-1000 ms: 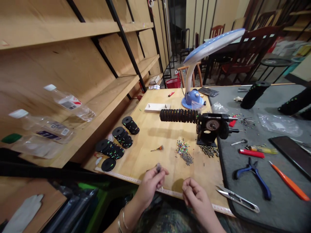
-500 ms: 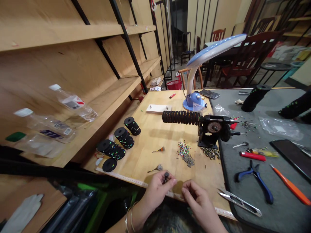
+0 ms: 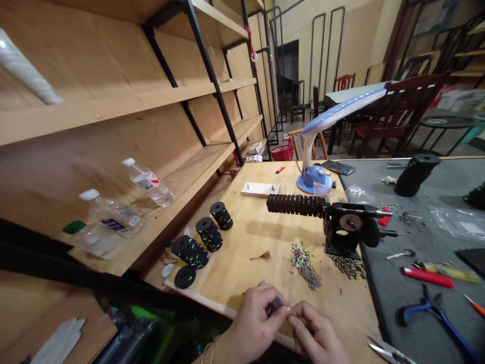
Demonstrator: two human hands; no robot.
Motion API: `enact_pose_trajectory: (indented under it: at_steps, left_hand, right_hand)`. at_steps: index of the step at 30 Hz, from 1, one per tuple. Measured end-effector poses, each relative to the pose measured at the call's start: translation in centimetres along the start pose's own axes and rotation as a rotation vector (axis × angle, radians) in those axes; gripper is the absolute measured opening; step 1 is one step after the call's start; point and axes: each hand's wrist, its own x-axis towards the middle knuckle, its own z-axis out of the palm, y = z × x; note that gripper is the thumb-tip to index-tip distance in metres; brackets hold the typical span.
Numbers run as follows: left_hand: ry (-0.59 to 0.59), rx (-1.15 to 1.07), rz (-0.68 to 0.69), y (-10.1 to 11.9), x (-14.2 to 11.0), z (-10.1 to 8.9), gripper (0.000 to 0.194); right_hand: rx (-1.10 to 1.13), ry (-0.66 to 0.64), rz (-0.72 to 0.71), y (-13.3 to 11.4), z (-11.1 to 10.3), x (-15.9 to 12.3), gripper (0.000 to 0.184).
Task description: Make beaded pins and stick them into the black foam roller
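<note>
My left hand (image 3: 259,321) is closed near the front edge of the wooden table, with a small dark grey piece (image 3: 277,302) held between thumb and fingers. Its exact kind is too small to make out. My right hand (image 3: 316,331) is pinched shut, its fingertips touching those of the left; whatever it pinches is hidden. Just beyond the hands lie a pile of tiny coloured beads (image 3: 301,255) and a heap of small grey metal pieces (image 3: 310,278). A small brush-like tuft with an orange band (image 3: 261,256) rests farther left.
A black geared winder (image 3: 344,222) carries a row of black foam discs (image 3: 295,205). More foam spools (image 3: 189,252) stand left. Brass-coloured bits (image 3: 348,266) lie by the winder. Blue pliers (image 3: 432,308), snips (image 3: 388,351) and a red lighter (image 3: 427,277) lie right. A blue lamp (image 3: 313,178) stands behind.
My hands have come together; their fingertips, apart before, now meet. The left hand still holds the dark grey piece. The view has shifted up and left, so the table appears lower and farther right.
</note>
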Motion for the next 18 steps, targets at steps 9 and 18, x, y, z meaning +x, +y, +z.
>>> enact_pose_trajectory:
  at_steps: [9, 18]
  left_hand:
    - [0.226, 0.306, -0.130, -5.3, 5.6, -3.3, 0.019]
    - [0.145, 0.213, -0.120, -8.0, 7.4, -2.2, 0.007]
  right_hand:
    - [0.205, 0.144, 0.139, 0.5, -0.1, -0.2, 0.052]
    - [0.290, 0.255, 0.189, 0.9, 0.4, -0.3, 0.056]
